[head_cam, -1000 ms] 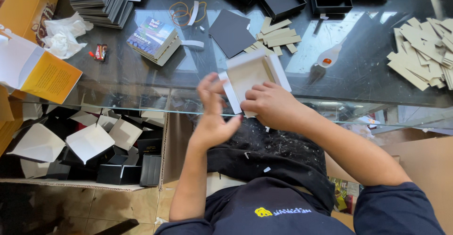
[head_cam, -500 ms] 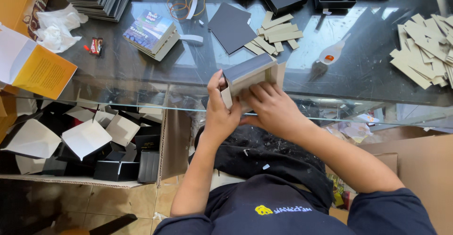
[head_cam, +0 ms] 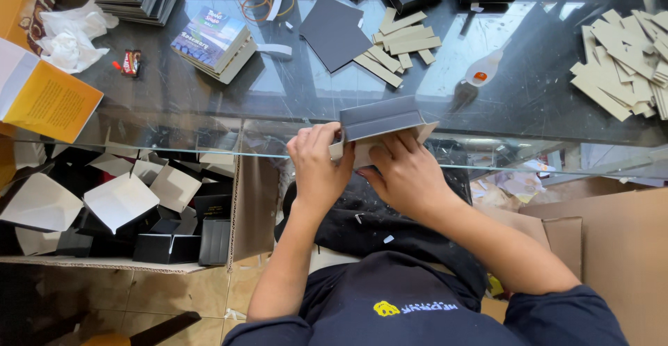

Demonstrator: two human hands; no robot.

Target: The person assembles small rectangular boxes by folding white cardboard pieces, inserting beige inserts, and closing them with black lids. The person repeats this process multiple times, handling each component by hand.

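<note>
Fingers of the left hand [head_cam: 319, 169] and right hand [head_cam: 405, 173] pinch a small box [head_cam: 379, 127], dark-wrapped with pale card showing, above the glass table [head_cam: 209, 109] edge; beyond lie card strips [head_cam: 400, 40] and a glue bottle [head_cam: 480, 75].

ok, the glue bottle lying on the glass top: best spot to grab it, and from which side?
Probably the white body of the glue bottle, taken from above with fingers across its width. It lies flat on the glass table, its tip pointing toward the person, with bare glass on both sides. Cardboard strips sit apart to its left. Both hands are busy holding the grey box.
</note>
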